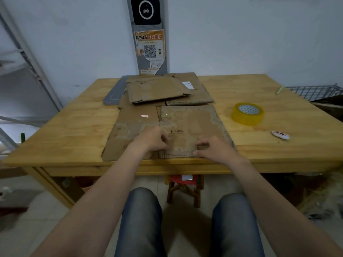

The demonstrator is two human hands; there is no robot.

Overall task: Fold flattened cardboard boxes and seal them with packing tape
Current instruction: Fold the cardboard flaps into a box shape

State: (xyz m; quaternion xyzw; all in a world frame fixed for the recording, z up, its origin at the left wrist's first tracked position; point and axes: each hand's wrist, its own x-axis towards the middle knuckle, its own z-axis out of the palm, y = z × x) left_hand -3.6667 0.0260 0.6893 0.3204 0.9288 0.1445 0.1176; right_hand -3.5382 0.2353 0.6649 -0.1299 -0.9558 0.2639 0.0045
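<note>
A flattened brown cardboard box (189,125) lies at the near edge of the wooden table (74,127), worn and with old tape on it. My left hand (154,138) rests on its near middle with fingers curled at the cardboard. My right hand (213,148) lies beside it, thumb at the near flap edge, fingers bent on top. A stack of more flattened boxes (159,89) sits behind it. A roll of yellowish packing tape (247,114) stands flat to the right of the box.
A grey flat panel (114,93) lies under the left of the far stack. A small white oval object (280,135) and a green pen (279,89) lie on the right side. A small wooden stool (183,188) stands under the table. A wire rack (313,90) is at far right.
</note>
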